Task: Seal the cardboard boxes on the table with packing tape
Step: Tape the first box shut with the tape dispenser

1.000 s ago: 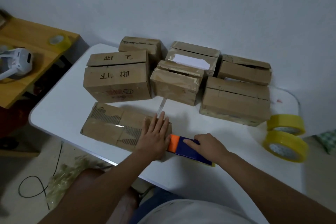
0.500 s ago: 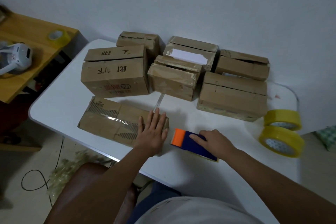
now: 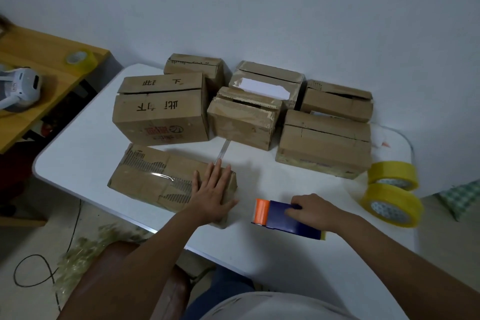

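The box (image 3: pixel 166 179) lies low and left of centre on the table (image 3: pixel 78 153), its top already streaked with clear tape. It looks light and fairly stiff but worn, so it should slide easily; pressing flat on top is the sensible hold. The left hand (image 3: pixel 211 189) rests there, fingers straight and slightly spread. The right hand (image 3: pixel 311 209) curls over the blue dispenser (image 3: pixel 283 218), lower centre-right; whether the thumb wraps under is hard to tell. Compared with a second ago, the dispenser sits clear of the box rather than against its end.
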